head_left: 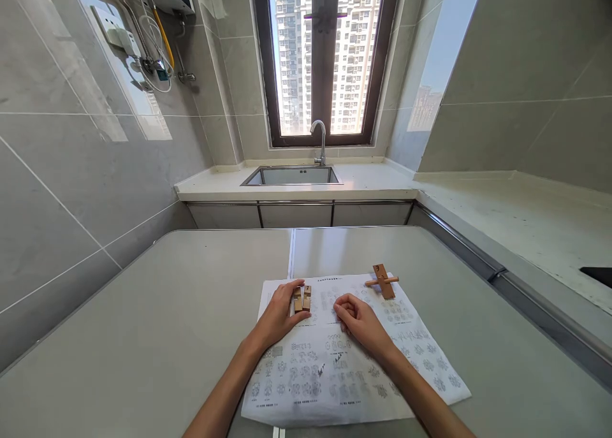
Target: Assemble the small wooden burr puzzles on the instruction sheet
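Small notched wooden puzzle pieces (306,303) stand close together on a large printed instruction sheet (354,390). Around them curves my left hand (281,310), its forefinger along the far side and its thumb along the near side. Part of the pieces is hidden by those fingers. My right hand (357,320) rests on the sheet to the right, fingers curled in; the inside of the hand is out of sight. Beyond it, near the sheet's upper right corner, a flat brown wooden piece (385,287) marked with a character lies crossed with a thin wooden rod (371,283).
Under the sheet is a pale, glossy tabletop (157,336) with a seam down its middle. A white counter (373,180) with a sink (291,168) and a faucet (322,141) runs along the far side. Tiled walls (71,170) flank the table.
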